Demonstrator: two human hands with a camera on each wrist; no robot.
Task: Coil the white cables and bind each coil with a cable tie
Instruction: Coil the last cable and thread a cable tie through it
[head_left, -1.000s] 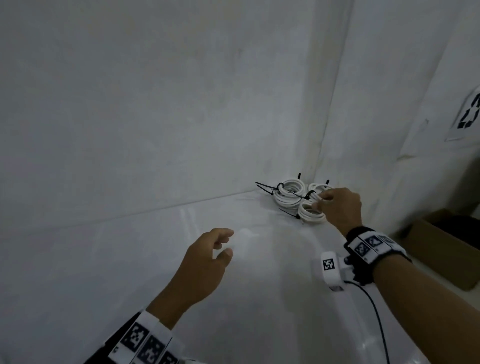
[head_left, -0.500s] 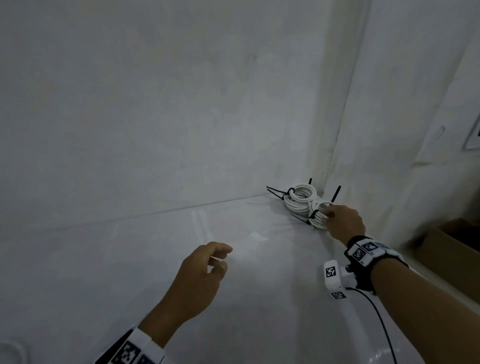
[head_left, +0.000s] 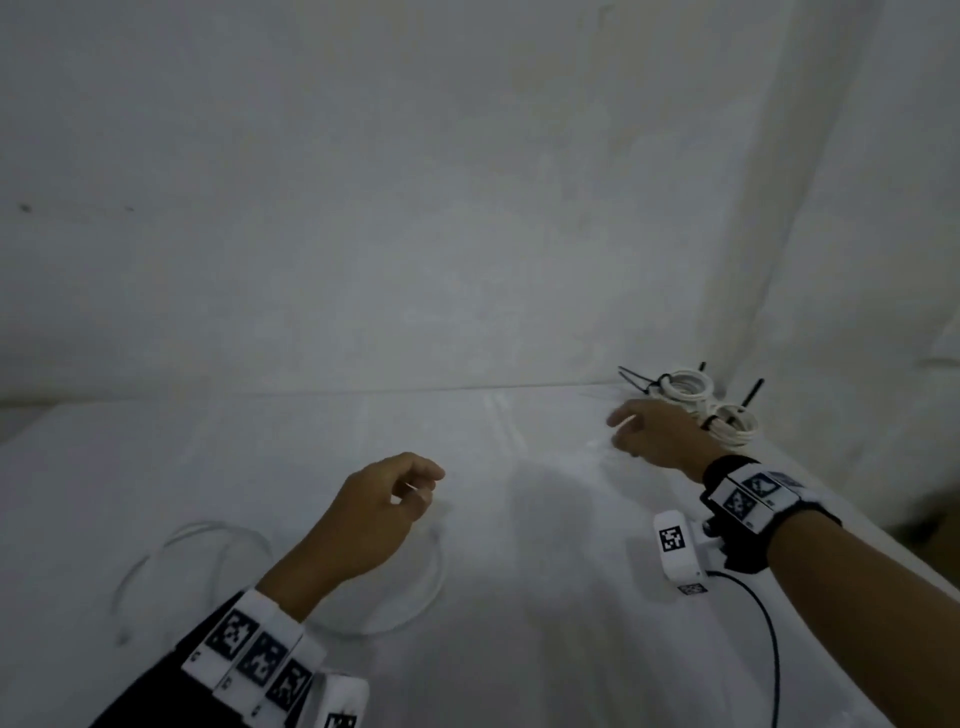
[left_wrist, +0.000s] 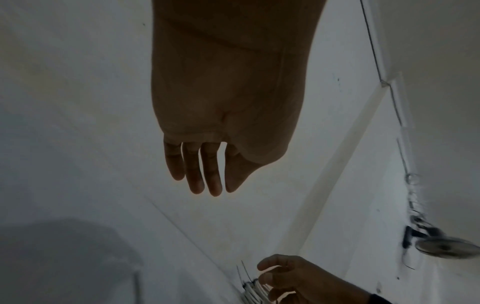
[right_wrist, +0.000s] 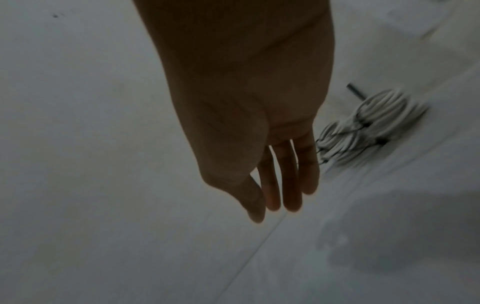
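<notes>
Bound white cable coils (head_left: 685, 387) with black cable ties (head_left: 753, 392) lie in the table's far right corner, against the wall. My right hand (head_left: 628, 431) hovers just left of them with fingers loosely spread, empty and off the coils; the right wrist view shows its fingers (right_wrist: 283, 195) straight and the coils (right_wrist: 369, 127) to their right. My left hand (head_left: 415, 488) floats over the middle of the table, loosely curled and empty. A loose white cable (head_left: 197, 540) lies in wide loops on the white table (head_left: 519, 649) at the near left, part of it passing under my left forearm.
White walls close the table off at the back and meet in a corner (head_left: 727, 312) behind the coils. The table's right edge (head_left: 883, 530) runs diagonally beside my right forearm. A black wire (head_left: 769, 623) trails from the right wrist camera.
My right hand has let go of the bound coil and drawn back to the left. The view has swung left, bringing the loose cable into sight. My left hand has barely moved.
</notes>
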